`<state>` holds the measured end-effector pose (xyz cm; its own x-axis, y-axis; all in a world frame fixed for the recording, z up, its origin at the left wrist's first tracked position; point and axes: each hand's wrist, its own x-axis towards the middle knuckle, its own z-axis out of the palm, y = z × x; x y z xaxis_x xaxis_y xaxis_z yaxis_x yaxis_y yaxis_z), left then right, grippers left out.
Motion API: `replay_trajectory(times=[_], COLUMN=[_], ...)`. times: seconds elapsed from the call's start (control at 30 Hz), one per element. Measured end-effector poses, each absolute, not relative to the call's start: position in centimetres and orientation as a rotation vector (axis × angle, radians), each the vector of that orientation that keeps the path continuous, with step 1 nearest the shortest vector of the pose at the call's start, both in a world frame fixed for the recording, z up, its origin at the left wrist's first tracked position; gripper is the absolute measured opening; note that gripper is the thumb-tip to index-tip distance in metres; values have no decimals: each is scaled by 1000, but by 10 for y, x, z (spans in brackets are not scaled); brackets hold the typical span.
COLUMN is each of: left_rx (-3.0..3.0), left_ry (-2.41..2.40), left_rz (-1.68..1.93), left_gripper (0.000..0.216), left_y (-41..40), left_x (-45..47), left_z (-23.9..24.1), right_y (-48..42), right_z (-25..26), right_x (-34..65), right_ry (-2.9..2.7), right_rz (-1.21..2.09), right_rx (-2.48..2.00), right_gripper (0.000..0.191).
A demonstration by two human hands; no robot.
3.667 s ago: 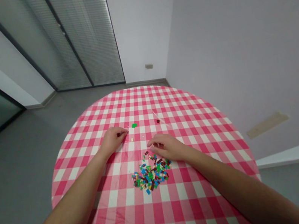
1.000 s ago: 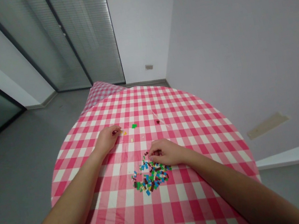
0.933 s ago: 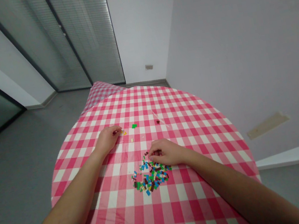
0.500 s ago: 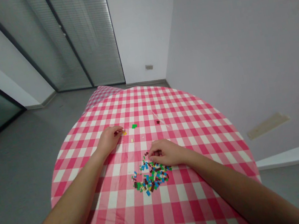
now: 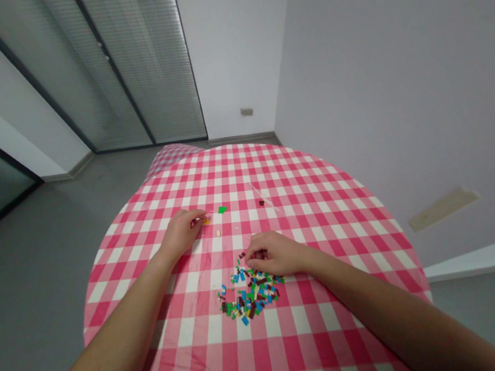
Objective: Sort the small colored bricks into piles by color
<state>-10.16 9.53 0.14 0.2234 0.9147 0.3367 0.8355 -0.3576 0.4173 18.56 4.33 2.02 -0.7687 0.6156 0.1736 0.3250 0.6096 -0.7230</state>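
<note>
My left hand (image 5: pixel 185 229) rests on the far left of the table, its fingertips pinched at a small yellow building brick (image 5: pixel 207 221). Just right of it lie a green building brick piece (image 5: pixel 222 209) and, nearer me, a cream brick (image 5: pixel 218 233). My right hand (image 5: pixel 274 253) lies over the upper right edge of a loose pile of small building bricks (image 5: pixel 250 298) in blue, green, dark brown and white. Its fingers are curled with thumb and fingertips close together; what they hold, if anything, is too small to make out.
A red and white checked tablecloth (image 5: pixel 198 345) covers the round table. A dark brown brick (image 5: pixel 262 202) sits alone farther back, beside a clear, shiny strip (image 5: pixel 269 197). Beyond stand glass doors with blinds (image 5: pixel 146 63) and a pale wall (image 5: pixel 397 59).
My left fingertips have shifted very slightly right over the yellow brick. My right hand stays almost still at the pile.
</note>
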Motion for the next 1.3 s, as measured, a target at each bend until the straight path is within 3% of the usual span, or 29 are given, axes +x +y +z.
replay_trajectory(times=[1.3], left_rx=[2198], left_ry=[1690], left_rz=[853], left_gripper=[29], left_y=[95], left_x=[-106], left_z=[1], right_y=[42], right_z=[22], right_x=[184], right_ry=[-2450], right_rz=[957], right_rx=[-767], right_gripper=[14])
